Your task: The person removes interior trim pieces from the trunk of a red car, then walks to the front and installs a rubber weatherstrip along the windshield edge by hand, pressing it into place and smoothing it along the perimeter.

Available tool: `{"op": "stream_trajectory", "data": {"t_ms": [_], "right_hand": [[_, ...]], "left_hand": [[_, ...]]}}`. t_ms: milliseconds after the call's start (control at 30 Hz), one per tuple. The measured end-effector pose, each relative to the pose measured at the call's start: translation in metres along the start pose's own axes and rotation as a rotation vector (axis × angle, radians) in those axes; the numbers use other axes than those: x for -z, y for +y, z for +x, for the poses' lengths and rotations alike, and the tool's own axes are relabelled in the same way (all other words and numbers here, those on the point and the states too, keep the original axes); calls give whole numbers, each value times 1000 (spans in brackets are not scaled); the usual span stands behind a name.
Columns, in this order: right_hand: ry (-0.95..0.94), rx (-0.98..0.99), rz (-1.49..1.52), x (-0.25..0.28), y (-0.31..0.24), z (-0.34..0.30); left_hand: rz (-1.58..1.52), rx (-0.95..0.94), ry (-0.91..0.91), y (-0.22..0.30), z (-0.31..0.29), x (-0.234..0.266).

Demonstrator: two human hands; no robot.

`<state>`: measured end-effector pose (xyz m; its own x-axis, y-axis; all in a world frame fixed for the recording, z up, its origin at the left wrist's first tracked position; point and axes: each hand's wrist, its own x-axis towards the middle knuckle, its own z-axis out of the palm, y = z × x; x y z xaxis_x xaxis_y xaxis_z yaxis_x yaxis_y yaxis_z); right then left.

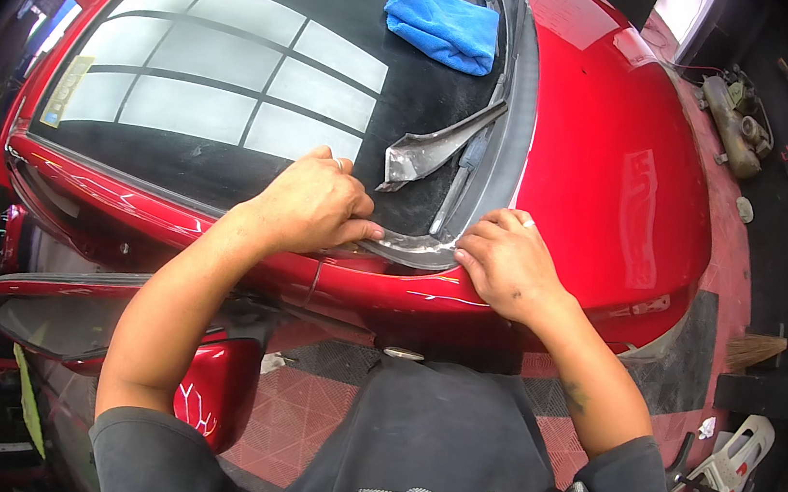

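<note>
The black plastic cowl trim runs along the base of a red car's windshield. At its near corner, my left hand is curled, with thumb and fingers pinching the trim's dusty end. My right hand grips the same end from the hood side, its fingers bent over the edge beside the red hood. The trim's underside is hidden. A loose, bent piece of dark plastic trim, dirty at one end, lies on the glass by the wiper.
A folded blue cloth rests on the windshield's upper right. Below my left arm, a car door stands open with its red side mirror. To the right are a broom, a white plastic stool and a translucent tank.
</note>
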<state>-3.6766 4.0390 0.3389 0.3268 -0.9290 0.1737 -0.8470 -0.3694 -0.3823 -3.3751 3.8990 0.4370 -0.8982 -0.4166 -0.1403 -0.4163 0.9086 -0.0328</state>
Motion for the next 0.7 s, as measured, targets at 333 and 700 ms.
{"op": "stream_trajectory", "data": {"t_ms": [333, 700], "right_hand": [[14, 15, 29, 9, 22, -10], [133, 69, 298, -21, -47, 33]], "left_hand": [[-116, 121, -142, -16, 35, 25], [-169, 151, -50, -26, 36, 2]]}}
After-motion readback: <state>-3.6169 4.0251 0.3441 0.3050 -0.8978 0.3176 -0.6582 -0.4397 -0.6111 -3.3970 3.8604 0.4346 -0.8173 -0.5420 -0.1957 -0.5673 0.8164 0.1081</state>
